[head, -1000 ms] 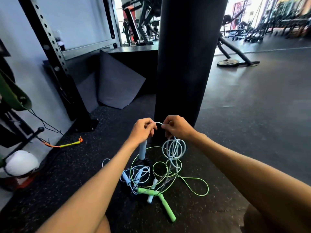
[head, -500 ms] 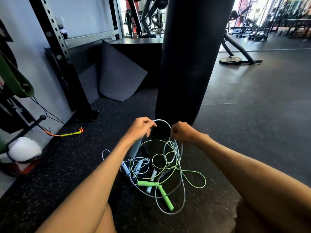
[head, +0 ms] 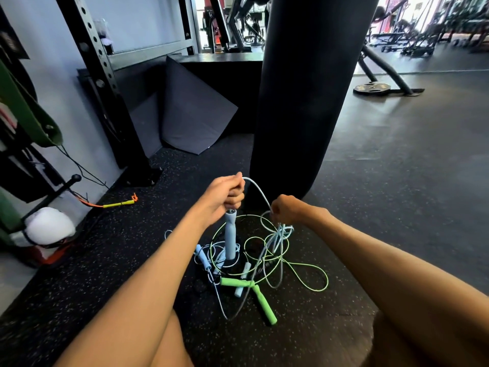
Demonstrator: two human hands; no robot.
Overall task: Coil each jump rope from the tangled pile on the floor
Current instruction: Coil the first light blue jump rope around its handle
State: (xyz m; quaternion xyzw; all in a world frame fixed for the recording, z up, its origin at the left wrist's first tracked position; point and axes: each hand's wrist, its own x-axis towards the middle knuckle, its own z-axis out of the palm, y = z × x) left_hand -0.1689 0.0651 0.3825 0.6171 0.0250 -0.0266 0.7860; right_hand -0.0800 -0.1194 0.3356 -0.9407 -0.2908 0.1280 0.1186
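At frame centre, the left hand (head: 225, 193) grips the light-blue jump rope (head: 258, 192) above its dangling handle (head: 230, 234); the right hand (head: 287, 210) pinches gathered loops. The thin cord looks light, limp and snag-prone; hold near the handle.

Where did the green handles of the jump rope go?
The two bright green foam handles lie crossed on the speckled black rubber floor at the near edge of the tangled rope pile, low in the head view, between the person's forearms.

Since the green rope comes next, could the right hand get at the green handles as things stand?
Probably not yet: the right hand is closed on the blue rope, whose loops drape over the green handles.
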